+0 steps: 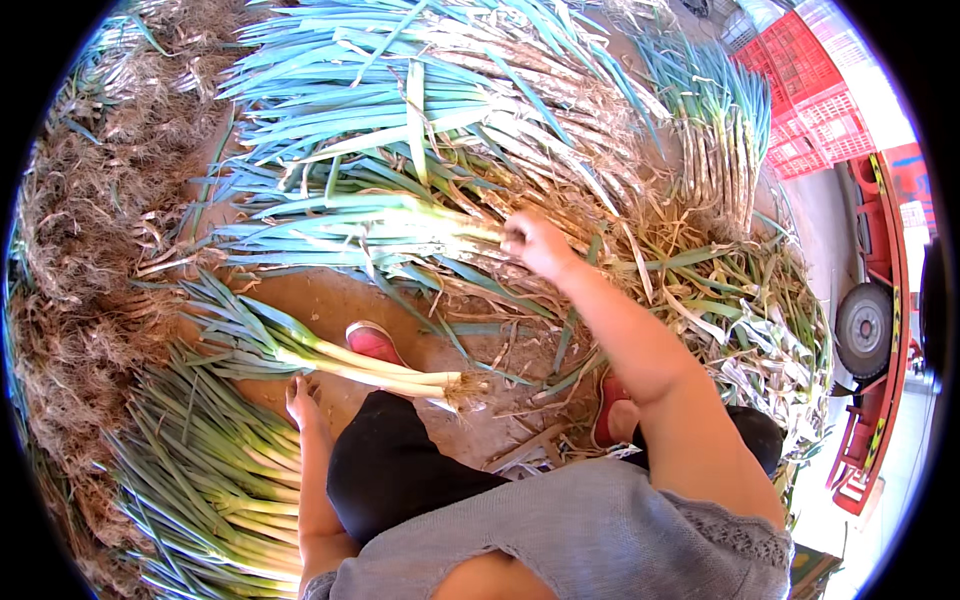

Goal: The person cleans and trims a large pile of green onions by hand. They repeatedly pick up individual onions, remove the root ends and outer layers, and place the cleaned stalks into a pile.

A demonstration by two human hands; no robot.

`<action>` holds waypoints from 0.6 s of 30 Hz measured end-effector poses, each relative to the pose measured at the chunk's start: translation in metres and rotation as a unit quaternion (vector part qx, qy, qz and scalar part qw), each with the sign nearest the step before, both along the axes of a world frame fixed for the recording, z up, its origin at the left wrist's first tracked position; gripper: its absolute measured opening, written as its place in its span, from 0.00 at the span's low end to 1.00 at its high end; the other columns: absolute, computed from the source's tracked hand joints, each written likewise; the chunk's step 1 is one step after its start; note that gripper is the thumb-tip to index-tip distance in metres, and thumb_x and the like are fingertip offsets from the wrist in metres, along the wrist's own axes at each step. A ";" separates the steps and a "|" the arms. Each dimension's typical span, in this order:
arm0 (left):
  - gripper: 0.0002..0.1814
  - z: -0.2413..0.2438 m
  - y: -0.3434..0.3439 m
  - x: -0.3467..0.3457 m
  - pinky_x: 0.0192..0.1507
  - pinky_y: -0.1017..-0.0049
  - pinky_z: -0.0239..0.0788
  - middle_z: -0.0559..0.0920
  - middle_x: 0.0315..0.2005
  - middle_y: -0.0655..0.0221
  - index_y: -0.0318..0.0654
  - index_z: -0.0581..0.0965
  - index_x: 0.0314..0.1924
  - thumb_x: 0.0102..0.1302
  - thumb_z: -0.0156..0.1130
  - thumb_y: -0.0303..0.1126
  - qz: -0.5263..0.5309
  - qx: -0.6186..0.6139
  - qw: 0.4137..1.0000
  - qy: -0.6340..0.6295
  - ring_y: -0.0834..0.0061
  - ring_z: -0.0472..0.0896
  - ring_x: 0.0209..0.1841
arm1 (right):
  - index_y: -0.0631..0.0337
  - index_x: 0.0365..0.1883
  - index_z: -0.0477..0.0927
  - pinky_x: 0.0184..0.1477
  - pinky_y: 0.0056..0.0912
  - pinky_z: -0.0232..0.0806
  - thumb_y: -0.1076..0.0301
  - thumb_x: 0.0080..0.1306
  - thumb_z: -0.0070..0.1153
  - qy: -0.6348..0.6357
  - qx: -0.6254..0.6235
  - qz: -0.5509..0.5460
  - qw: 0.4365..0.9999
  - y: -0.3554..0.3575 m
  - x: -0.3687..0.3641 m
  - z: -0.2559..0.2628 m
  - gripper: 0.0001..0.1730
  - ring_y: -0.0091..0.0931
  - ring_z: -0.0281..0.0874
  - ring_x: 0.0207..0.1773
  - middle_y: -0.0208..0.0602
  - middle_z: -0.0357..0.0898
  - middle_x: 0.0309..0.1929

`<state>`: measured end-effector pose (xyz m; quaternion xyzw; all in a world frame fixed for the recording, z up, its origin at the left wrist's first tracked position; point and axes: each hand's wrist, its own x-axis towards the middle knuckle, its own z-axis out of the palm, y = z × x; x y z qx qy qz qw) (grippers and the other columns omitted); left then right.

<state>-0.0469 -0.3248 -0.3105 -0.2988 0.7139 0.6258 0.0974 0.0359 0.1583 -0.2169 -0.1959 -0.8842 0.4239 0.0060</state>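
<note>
Several peeled Welsh onions [375, 373] with green leaves and pale stems lie across in front of my left knee, roots pointing right. My left hand [303, 403] is at their underside, where stem turns to leaf, and appears to hold them; the exact grip is partly hidden. Ahead, my right hand [534, 241] reaches to the near side of a large heap of unpeeled Welsh onions [420, 112]. Its fingers are curled at the lower stem of one onion [457, 225]; whether they grip it firmly cannot be told.
Peeled onions [247, 517] lie in a row at my left. Beyond them is a long pile with roots outward [97, 225]. Stripped leaves and husks [750, 330] heap up at the right. Red plastic crates [810, 97] and a red cart with a wheel [864, 330] stand far right.
</note>
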 end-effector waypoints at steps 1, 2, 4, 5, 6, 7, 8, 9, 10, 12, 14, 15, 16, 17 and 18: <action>0.13 0.003 0.010 0.000 0.34 0.79 0.65 0.76 0.34 0.73 0.40 0.72 0.46 0.64 0.53 0.36 -0.003 0.005 1.000 0.006 0.79 0.74 0.32 | 0.59 0.33 0.73 0.43 0.32 0.68 0.73 0.56 0.57 -0.012 -0.056 -0.031 0.998 0.005 -0.001 0.038 0.07 0.24 0.72 0.36 0.36 0.74 0.34; 0.13 0.011 0.024 -0.002 0.34 0.80 0.65 0.76 0.33 0.73 0.39 0.72 0.46 0.64 0.53 0.36 -0.029 0.013 0.999 0.022 0.80 0.74 0.32 | 0.59 0.34 0.74 0.43 0.30 0.67 0.71 0.56 0.57 -0.030 -0.116 -0.024 0.993 0.020 -0.001 0.058 0.08 0.25 0.73 0.37 0.36 0.75 0.35; 0.13 0.030 0.053 -0.010 0.33 0.82 0.64 0.76 0.32 0.72 0.38 0.72 0.46 0.64 0.53 0.36 -0.085 0.030 0.994 0.055 0.81 0.74 0.31 | 0.61 0.38 0.74 0.43 0.30 0.66 0.68 0.57 0.57 -0.048 -0.106 -0.003 0.993 0.054 -0.002 0.059 0.11 0.27 0.73 0.38 0.37 0.76 0.35; 0.13 0.030 0.062 -0.017 0.32 0.82 0.64 0.77 0.33 0.72 0.39 0.73 0.46 0.64 0.53 0.37 -0.113 0.053 0.990 0.061 0.81 0.74 0.31 | 0.62 0.39 0.74 0.43 0.30 0.66 0.68 0.58 0.56 -0.050 -0.036 0.013 0.998 0.068 0.000 0.050 0.12 0.27 0.73 0.38 0.37 0.76 0.35; 0.13 0.028 0.066 -0.025 0.32 0.83 0.64 0.77 0.33 0.72 0.39 0.73 0.46 0.64 0.53 0.37 -0.137 0.073 0.985 0.069 0.82 0.75 0.32 | 0.63 0.41 0.75 0.42 0.31 0.66 0.67 0.59 0.55 -0.207 0.034 0.091 0.974 0.067 -0.009 0.064 0.13 0.26 0.72 0.37 0.37 0.76 0.36; 0.13 0.027 0.076 -0.035 0.32 0.84 0.64 0.77 0.34 0.71 0.39 0.73 0.46 0.64 0.53 0.37 -0.158 0.096 0.979 0.081 0.82 0.75 0.32 | 0.64 0.41 0.75 0.39 0.31 0.66 0.67 0.60 0.55 -0.218 -0.020 0.062 0.974 0.057 -0.013 0.066 0.13 0.25 0.71 0.34 0.37 0.77 0.35; 0.13 0.028 0.088 -0.044 0.31 0.84 0.65 0.77 0.33 0.71 0.38 0.73 0.45 0.65 0.53 0.37 -0.188 0.082 0.972 0.115 0.82 0.75 0.31 | 0.64 0.42 0.75 0.38 0.30 0.65 0.67 0.59 0.55 -0.178 -0.077 0.056 0.980 0.050 -0.020 0.074 0.14 0.25 0.71 0.33 0.38 0.77 0.35; 0.13 0.033 0.103 -0.047 0.31 0.85 0.65 0.77 0.33 0.71 0.38 0.73 0.45 0.65 0.53 0.36 -0.220 0.067 0.963 0.140 0.83 0.74 0.30 | 0.64 0.43 0.75 0.37 0.29 0.65 0.68 0.59 0.55 -0.144 -0.137 0.047 0.979 0.046 -0.023 0.076 0.15 0.25 0.71 0.32 0.39 0.77 0.35; 0.13 0.049 0.126 -0.047 0.33 0.83 0.67 0.77 0.32 0.71 0.37 0.73 0.46 0.65 0.53 0.35 -0.267 0.072 0.950 0.147 0.82 0.74 0.30 | 0.65 0.45 0.74 0.35 0.27 0.65 0.67 0.59 0.57 -0.100 -0.190 0.015 0.977 0.048 -0.023 0.060 0.17 0.23 0.71 0.30 0.39 0.78 0.36; 0.13 0.049 0.145 -0.049 0.35 0.82 0.68 0.77 0.31 0.70 0.34 0.73 0.46 0.65 0.53 0.33 -0.329 0.099 0.933 0.106 0.81 0.75 0.31 | 0.66 0.48 0.73 0.39 0.27 0.64 0.67 0.59 0.56 -0.096 -0.118 0.034 0.988 0.052 -0.034 0.045 0.19 0.23 0.71 0.32 0.41 0.77 0.40; 0.13 0.047 0.165 -0.053 0.36 0.80 0.69 0.77 0.31 0.69 0.33 0.73 0.45 0.64 0.53 0.33 -0.413 0.091 0.902 0.083 0.79 0.77 0.33 | 0.65 0.49 0.73 0.44 0.27 0.65 0.68 0.60 0.55 -0.143 -0.108 0.042 0.983 0.056 -0.042 0.041 0.19 0.24 0.72 0.36 0.41 0.76 0.43; 0.13 0.054 0.181 -0.056 0.37 0.79 0.70 0.78 0.32 0.68 0.32 0.73 0.44 0.64 0.54 0.33 -0.462 0.082 0.880 0.070 0.76 0.77 0.34 | 0.65 0.49 0.73 0.42 0.27 0.65 0.68 0.60 0.54 -0.177 -0.151 0.045 0.972 0.061 -0.046 0.034 0.18 0.24 0.72 0.35 0.40 0.76 0.40; 0.13 0.062 0.197 -0.057 0.38 0.77 0.71 0.78 0.33 0.67 0.32 0.74 0.44 0.64 0.54 0.33 -0.509 0.072 0.855 0.058 0.73 0.78 0.35 | 0.65 0.49 0.73 0.40 0.26 0.65 0.69 0.60 0.54 -0.209 -0.194 0.050 0.957 0.063 -0.050 0.029 0.18 0.24 0.72 0.34 0.39 0.77 0.38; 0.14 0.068 0.213 -0.056 0.41 0.74 0.71 0.78 0.37 0.64 0.31 0.73 0.45 0.62 0.55 0.32 -0.570 -0.019 0.813 0.118 0.68 0.77 0.39 | 0.66 0.46 0.73 0.32 0.23 0.63 0.70 0.60 0.54 -0.196 -0.239 0.055 0.950 0.055 -0.049 0.031 0.16 0.21 0.70 0.29 0.33 0.75 0.30; 0.15 0.075 0.232 -0.054 0.45 0.71 0.70 0.77 0.41 0.60 0.30 0.72 0.46 0.61 0.56 0.31 -0.622 -0.110 0.755 0.175 0.62 0.77 0.43 | 0.67 0.43 0.74 0.29 0.22 0.62 0.70 0.60 0.55 -0.166 -0.306 0.023 0.937 0.050 -0.048 0.020 0.14 0.20 0.68 0.26 0.32 0.75 0.28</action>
